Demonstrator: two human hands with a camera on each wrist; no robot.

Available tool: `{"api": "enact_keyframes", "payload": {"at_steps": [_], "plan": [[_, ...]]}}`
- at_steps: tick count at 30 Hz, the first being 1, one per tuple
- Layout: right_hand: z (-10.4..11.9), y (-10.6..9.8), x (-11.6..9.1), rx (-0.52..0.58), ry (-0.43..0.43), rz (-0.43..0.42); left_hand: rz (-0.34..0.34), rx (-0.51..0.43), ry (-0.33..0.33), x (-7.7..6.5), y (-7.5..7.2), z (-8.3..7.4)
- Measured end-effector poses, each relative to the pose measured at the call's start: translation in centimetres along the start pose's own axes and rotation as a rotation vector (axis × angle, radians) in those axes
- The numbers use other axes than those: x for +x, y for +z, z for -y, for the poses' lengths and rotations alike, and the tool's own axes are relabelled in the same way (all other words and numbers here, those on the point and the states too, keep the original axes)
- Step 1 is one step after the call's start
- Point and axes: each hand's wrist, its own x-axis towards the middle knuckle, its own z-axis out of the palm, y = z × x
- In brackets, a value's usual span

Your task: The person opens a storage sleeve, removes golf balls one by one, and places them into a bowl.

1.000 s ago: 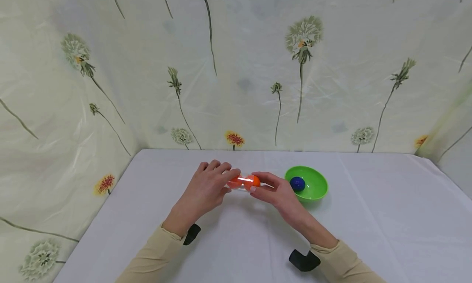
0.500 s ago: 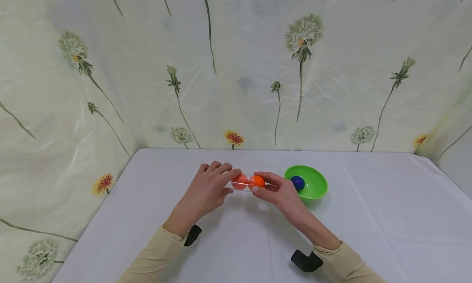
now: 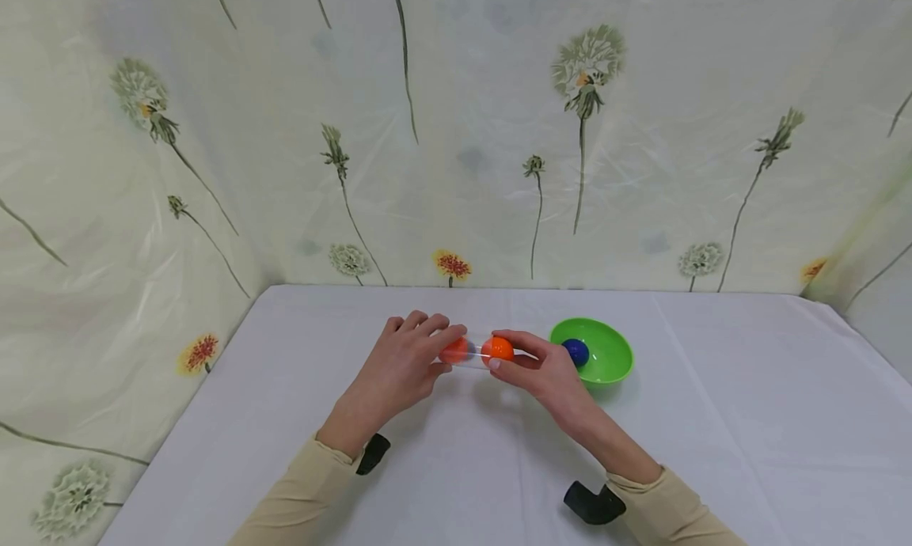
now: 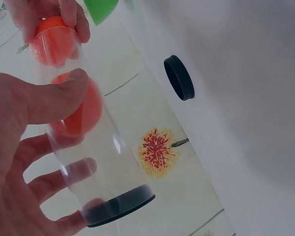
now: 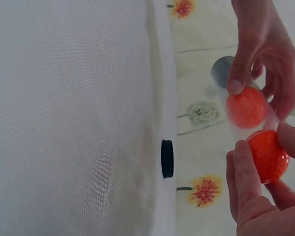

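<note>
In the head view my left hand [image 3: 406, 356] grips a clear plastic tube [image 4: 108, 147], which lies tilted above the table. A dark cap [image 4: 120, 206] closes the tube's far end. Inside it, under the left thumb, sits an orange ball [image 4: 81, 108]. At the opposite, open end my right hand [image 3: 537, 372] pinches a second orange ball [image 5: 269, 156], dimpled like a golf ball and partly within the tube's mouth. A gap separates the two balls. Just right of that hand stands a green bowl [image 3: 609, 352] with a dark blue ball [image 3: 575, 353] in it.
A loose black lid [image 4: 179, 77] rests on the white-covered table [image 3: 748, 419], visible in both wrist views. Flower-printed sheeting [image 3: 470, 134] rises behind the table and along its left side. Black wrist mounts [image 3: 594, 503] hang below the sleeves.
The right hand and the ball it pinches have shifted slightly right. The other ball slid right inside the tube, then back left, widening the gap. The bowl has stayed in place.
</note>
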Motion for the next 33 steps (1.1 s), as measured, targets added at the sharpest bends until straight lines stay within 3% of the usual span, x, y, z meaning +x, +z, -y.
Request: {"api": "enact_keyframes", "payload": {"at_steps": [15,33], "plan": [[0.2,-0.3,-0.2,-0.026,-0.016,-0.003,0.055,-0.013,-0.035,0.0,-0.2,-0.2],[0.0,-2.2,-0.7,-0.135,-0.065,-0.048,0.059,0.055,-0.037,-0.2,0.0,-0.1]]}}
